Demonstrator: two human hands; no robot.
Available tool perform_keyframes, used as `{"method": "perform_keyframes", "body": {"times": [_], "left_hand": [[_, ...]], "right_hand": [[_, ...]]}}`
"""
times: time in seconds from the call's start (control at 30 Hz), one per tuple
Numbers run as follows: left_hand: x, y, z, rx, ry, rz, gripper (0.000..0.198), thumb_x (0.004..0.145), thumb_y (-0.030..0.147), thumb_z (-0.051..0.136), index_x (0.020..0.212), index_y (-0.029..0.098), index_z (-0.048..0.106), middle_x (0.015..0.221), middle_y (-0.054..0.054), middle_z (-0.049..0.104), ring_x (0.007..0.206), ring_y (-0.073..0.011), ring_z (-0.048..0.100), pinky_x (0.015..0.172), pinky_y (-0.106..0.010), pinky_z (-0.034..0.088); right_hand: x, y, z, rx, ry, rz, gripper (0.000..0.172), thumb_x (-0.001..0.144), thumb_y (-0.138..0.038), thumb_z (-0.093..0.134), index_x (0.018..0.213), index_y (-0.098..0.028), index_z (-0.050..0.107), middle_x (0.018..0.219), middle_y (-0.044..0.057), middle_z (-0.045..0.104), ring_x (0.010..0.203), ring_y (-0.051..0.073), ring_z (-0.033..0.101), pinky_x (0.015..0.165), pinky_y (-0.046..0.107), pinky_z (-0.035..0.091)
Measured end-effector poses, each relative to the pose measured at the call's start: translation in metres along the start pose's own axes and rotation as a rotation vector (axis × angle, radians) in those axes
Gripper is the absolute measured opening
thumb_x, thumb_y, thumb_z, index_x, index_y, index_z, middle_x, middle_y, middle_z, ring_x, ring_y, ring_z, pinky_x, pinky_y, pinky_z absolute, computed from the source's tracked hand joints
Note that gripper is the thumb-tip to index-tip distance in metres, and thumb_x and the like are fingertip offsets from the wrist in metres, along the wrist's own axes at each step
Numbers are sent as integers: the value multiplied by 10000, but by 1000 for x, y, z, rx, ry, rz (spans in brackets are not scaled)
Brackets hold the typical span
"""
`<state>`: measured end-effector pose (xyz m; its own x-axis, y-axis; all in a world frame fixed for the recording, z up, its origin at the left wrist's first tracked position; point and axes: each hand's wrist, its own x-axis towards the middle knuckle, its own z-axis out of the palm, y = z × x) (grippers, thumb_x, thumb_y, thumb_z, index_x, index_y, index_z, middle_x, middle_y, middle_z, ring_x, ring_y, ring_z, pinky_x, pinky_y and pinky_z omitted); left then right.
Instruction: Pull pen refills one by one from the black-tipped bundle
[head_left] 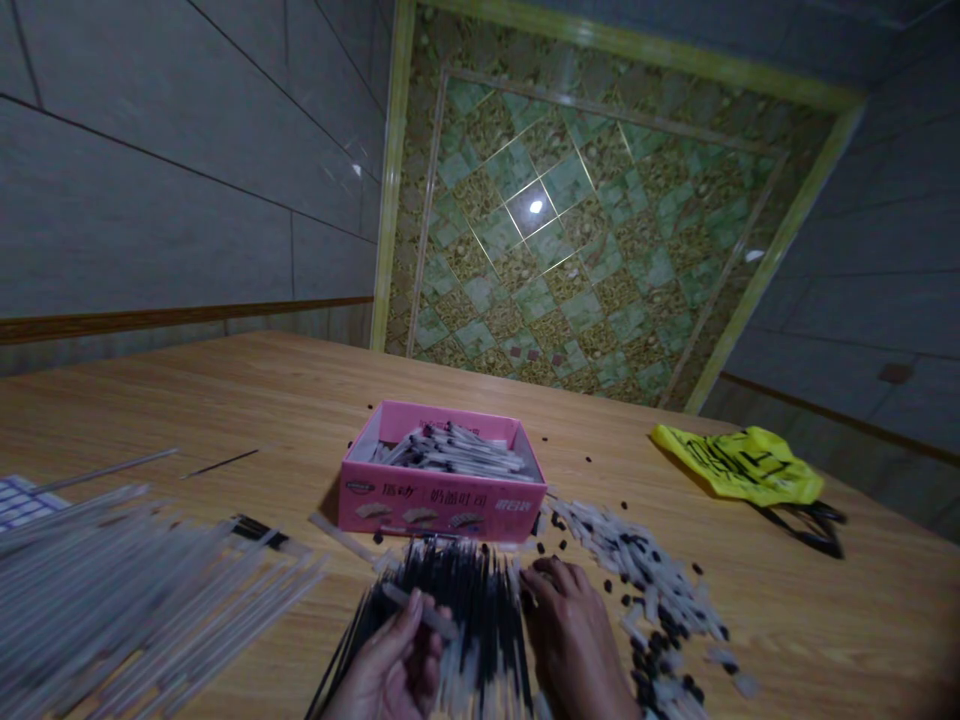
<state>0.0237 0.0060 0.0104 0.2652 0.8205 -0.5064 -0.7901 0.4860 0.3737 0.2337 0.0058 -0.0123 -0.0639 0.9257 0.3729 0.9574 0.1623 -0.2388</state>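
Observation:
My left hand (390, 665) is at the bottom centre, fingers pinched around a clear pen barrel (420, 610) held over a pile of black ink refills (457, 600). My right hand (574, 635) rests palm down on the right edge of that refill pile, fingers curled onto the refills; what they grip is hidden. To the right of my right hand lies a scatter of small white and black pen caps (637, 570). A pink cardboard box (435, 500) holding assembled pens stands just behind the refills.
A large heap of clear pen barrels (135, 590) covers the wooden table (225, 400) at the left. A yellow plastic bag (739, 465) with black scissors (814, 525) lies at the right. Tiled walls stand behind the table.

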Motion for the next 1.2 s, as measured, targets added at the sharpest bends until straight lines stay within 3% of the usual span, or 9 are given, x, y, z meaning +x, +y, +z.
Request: {"method": "perform_keyframes", "body": {"times": [0.13, 0.33, 0.8, 1.03, 1.2], "left_hand": [[0, 1, 0, 10, 6, 5, 49, 780, 60, 573, 784, 85, 615, 659, -73, 692, 479, -79, 617, 421, -146, 502], [0, 1, 0, 27, 5, -1, 41, 749, 66, 614, 778, 94, 618, 652, -63, 687, 476, -83, 614, 423, -151, 502], [-2, 0, 4, 54, 41, 32, 38, 750, 54, 611, 765, 89, 612, 620, -55, 686, 462, -77, 609, 417, -146, 496], [-6, -2, 10, 105, 119, 140, 85, 739, 13, 597, 739, 97, 606, 613, -61, 700, 464, -94, 628, 424, -152, 514], [-6, -3, 10, 112, 128, 144, 93, 728, 7, 603, 731, 99, 609, 627, -68, 707, 474, -109, 642, 439, -162, 529]], "right_hand": [[-1, 0, -2, 43, 36, 31, 273, 793, -81, 461, 887, -240, 663, 901, 54, 597, 862, 208, 515, 746, 294, 378], [-2, -3, -6, 90, 21, 15, 272, 817, -90, 427, 876, -213, 662, 868, 65, 587, 813, 199, 536, 706, 286, 380], [-3, -5, -4, 61, 1, 40, 189, 718, -56, 547, 756, -219, 634, 862, 34, 582, 813, 195, 507, 692, 281, 330], [-4, -7, -4, -52, -17, -9, 171, 764, -133, 562, 720, -261, 666, 792, 24, 577, 747, 180, 499, 654, 285, 285], [-4, -8, 0, -41, -16, 6, 186, 752, -106, 537, 694, -236, 656, 791, 30, 578, 728, 175, 494, 644, 282, 283]]}}
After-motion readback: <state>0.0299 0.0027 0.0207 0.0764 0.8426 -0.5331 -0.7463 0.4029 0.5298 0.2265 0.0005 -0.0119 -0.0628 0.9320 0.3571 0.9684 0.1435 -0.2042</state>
